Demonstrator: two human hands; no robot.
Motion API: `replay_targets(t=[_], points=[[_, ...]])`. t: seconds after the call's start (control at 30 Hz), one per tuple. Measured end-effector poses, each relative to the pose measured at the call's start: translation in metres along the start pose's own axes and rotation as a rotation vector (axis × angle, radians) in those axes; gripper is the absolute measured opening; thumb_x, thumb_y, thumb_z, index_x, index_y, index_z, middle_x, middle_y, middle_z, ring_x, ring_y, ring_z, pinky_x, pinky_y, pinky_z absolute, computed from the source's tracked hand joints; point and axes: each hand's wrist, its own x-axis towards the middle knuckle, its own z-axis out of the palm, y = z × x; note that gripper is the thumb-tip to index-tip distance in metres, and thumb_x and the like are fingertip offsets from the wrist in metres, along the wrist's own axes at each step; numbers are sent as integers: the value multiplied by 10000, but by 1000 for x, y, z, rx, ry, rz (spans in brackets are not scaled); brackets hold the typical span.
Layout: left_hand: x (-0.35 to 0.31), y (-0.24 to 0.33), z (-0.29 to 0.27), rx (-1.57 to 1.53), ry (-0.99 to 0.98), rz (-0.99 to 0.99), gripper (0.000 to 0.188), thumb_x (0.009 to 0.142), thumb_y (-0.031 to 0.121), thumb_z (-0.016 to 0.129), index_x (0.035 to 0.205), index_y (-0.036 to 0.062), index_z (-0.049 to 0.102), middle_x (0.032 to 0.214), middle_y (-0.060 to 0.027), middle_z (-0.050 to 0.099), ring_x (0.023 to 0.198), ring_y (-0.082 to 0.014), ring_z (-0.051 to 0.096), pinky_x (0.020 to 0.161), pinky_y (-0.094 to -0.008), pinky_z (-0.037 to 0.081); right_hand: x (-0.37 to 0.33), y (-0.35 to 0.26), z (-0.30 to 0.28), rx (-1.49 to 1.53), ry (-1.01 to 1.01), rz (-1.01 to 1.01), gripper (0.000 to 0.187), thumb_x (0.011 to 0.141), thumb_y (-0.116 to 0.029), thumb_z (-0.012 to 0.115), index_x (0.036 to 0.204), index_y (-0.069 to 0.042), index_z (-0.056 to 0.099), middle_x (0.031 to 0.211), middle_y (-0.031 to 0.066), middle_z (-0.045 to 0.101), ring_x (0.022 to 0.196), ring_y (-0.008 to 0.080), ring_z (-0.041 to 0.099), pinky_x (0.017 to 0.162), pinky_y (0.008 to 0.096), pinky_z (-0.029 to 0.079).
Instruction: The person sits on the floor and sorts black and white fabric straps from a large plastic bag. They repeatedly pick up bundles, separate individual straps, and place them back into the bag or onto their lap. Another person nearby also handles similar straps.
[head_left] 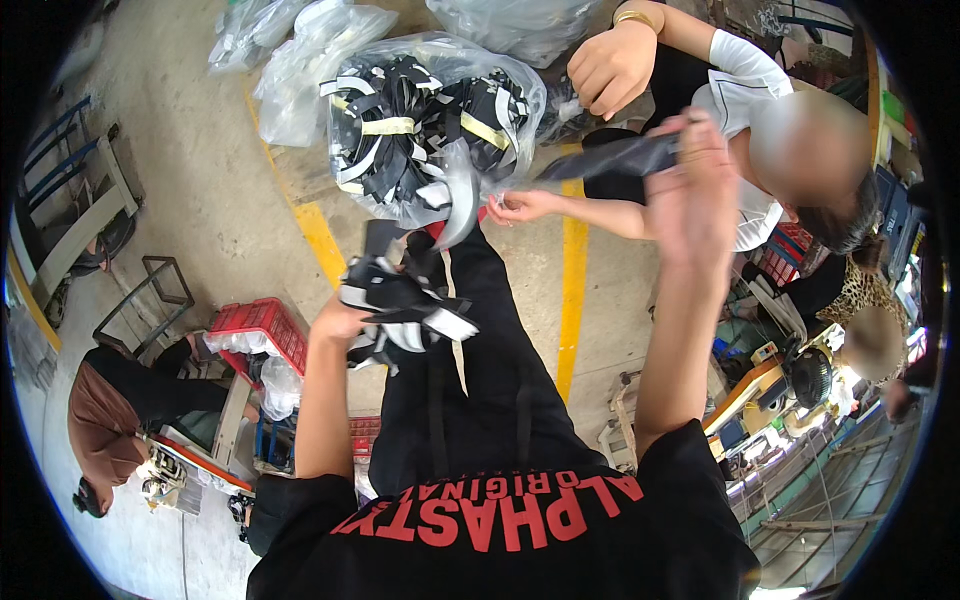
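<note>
From my remote seat I see my left hand (345, 322) closed around a bundle of black-and-white fabric strips (405, 315), held low over my black trousers (480, 370). The strips splay out to the right of the fist, some hanging loose below it.

My right hand (695, 185) is raised higher and well apart from the left, its fingers pinched shut on one end of a single dark strip (610, 158). That strip runs leftward from the grip toward a clear plastic bag (430, 120) stuffed with more black, white and yellow-banded strips, which sits on the concrete floor (200, 200) just ahead of my knees. A grey piece droops from the bag's mouth, near the top of the bundle.

A seated co-worker in a white top faces me. One co-worker's hand (612, 65) hovers curled above the dark strip; the other co-worker's hand (525, 207) reaches in beside the bag's mouth, fingers pinched, though I cannot tell on what.

A yellow floor line (572, 290) runs between us, and a red crate (262, 330) stands to my left.
</note>
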Motion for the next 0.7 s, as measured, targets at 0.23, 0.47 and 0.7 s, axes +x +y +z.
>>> replay_targets(t=[0.23,0.47,0.7], points=[[-102,0,-57,63,775,-211,450,830,123,836,1230,25,653,1167,-75,705,1090,-214,643,1016,-360,458,39,-60,-25,-209,74,-29,181,1099,-104,597,1239,-3,652,1104,99,741,836,96,610,767,246,498],[-125,-15,-67,-121,912,-88,498,826,120,837,1275,59,631,1185,-48,703,1132,-219,645,1051,-373,456,42,-63,-27,-183,-108,86,217,1088,-100,612,1271,10,649,1124,122,737,868,93,618,856,250,533],[-88,-10,-27,-236,806,-40,531,846,111,817,1335,85,611,1222,-41,696,1174,-232,645,1059,-394,474,33,-72,-24,-364,-63,158,233,1080,-81,613,1291,11,646,1196,126,748,837,67,602,845,245,549]])
